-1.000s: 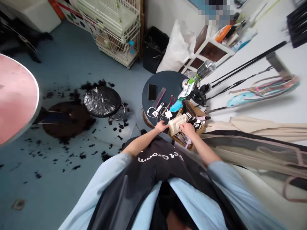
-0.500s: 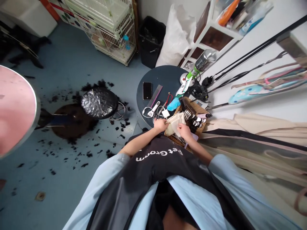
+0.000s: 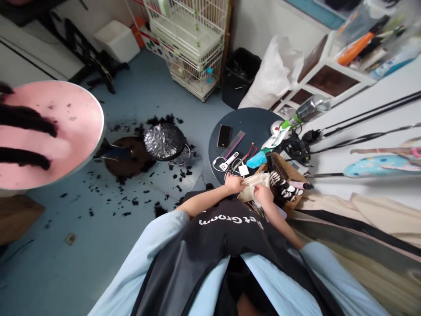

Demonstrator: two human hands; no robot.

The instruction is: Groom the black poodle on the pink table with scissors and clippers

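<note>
A cream-coloured pouch [image 3: 259,179] is in front of me, over the near side of a wicker basket [image 3: 291,206]. My left hand [image 3: 234,183] is closed at the pouch's left edge, its fingertips pinched there; a small metallic bit shows at them, too small to name. My right hand [image 3: 263,195] is closed on the pouch's near right side, fingers partly hidden. Brushes [image 3: 279,180] and other grooming tools stand in the basket. Just beyond my left hand lie a white clipper-like tool [image 3: 229,161] and a white cable.
The round dark table [image 3: 241,118] also bears a phone [image 3: 224,136], a purple-edged comb [image 3: 235,144] and a blue cloth-like item [image 3: 257,159]. To the left are a foil-topped stool [image 3: 164,141], scattered dark hair and a pink round table [image 3: 72,131] with dark furry legs on it.
My view has swung left, so the table and hands appear further right and dark furry legs show on the pink table. Both hands stay at the pouch, which looks slightly turned.
</note>
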